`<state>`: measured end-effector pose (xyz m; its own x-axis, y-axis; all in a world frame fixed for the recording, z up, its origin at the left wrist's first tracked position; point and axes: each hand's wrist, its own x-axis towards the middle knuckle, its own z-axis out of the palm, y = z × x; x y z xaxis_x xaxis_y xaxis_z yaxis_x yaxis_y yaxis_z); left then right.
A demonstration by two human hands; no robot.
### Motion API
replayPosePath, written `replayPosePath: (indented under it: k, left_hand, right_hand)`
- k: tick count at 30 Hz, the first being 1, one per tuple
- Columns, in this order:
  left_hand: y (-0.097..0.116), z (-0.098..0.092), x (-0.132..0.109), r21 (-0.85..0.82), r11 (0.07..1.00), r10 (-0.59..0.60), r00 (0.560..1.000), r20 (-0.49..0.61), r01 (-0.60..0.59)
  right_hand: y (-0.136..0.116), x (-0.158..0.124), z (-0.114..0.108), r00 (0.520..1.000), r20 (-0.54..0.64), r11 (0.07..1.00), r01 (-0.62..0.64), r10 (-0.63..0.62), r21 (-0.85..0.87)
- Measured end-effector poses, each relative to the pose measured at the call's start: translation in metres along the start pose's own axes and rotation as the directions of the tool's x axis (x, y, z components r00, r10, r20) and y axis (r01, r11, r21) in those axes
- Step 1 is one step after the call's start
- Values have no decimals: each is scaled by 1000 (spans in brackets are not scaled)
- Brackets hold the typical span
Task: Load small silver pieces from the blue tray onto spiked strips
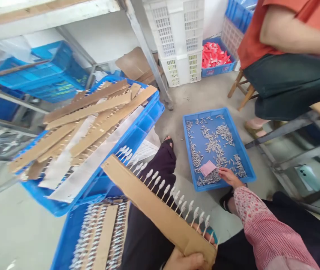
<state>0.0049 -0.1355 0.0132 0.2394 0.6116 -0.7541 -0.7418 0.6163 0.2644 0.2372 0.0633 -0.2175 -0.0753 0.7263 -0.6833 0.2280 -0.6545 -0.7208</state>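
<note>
My left hand [189, 259] at the bottom edge grips one end of a long cardboard strip [151, 206]. A row of small white pieces [173, 195] sticks out along the strip's upper side. My right hand [229, 177], in a pink patterned sleeve, reaches down into a shallow blue tray [189, 153] on the floor. Its fingers lie flat on the loose small white pieces [218, 137] there, beside a pink slip [207, 168]. I cannot make out anything held in that hand.
A blue crate [145, 125] piled with cardboard strips sits to the left, above another crate [66, 240] of filled strips. A seated person in an orange top [286, 26] is at upper right. White crates [176, 37] and a bin of red items [214, 56] stand behind.
</note>
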Motion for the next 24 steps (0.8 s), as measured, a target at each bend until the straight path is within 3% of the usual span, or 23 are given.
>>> replayPosePath:
  k: [5,8,11,14,17,20,24]
  left_hand:
    - [3,7,-2,28,999,18,999,30,-18]
    - [4,14,-5,49,999,14,998,65,-17]
    - [0,17,-5,61,996,54,995,81,-60]
    - [-5,16,-5,45,995,82,993,80,-86]
    - [-9,15,-5,34,993,110,990,83,-114]
    - [-9,15,-7,39,988,147,986,83,-151]
    - [-9,16,-8,36,985,165,984,66,-167]
  right_hand:
    - [-70,-36,-18,979,-9,922,193,-201,336]
    - [-111,-71,-21,957,43,871,243,-287,426]
    - [-137,-117,-16,932,140,856,237,-334,459]
    - [-141,-168,-5,899,290,868,166,-329,468]
    - [-128,-207,7,894,345,884,109,-288,454]
    - [-113,-225,16,876,401,902,81,-268,425]
    - [-105,-227,23,864,436,930,91,-252,356]
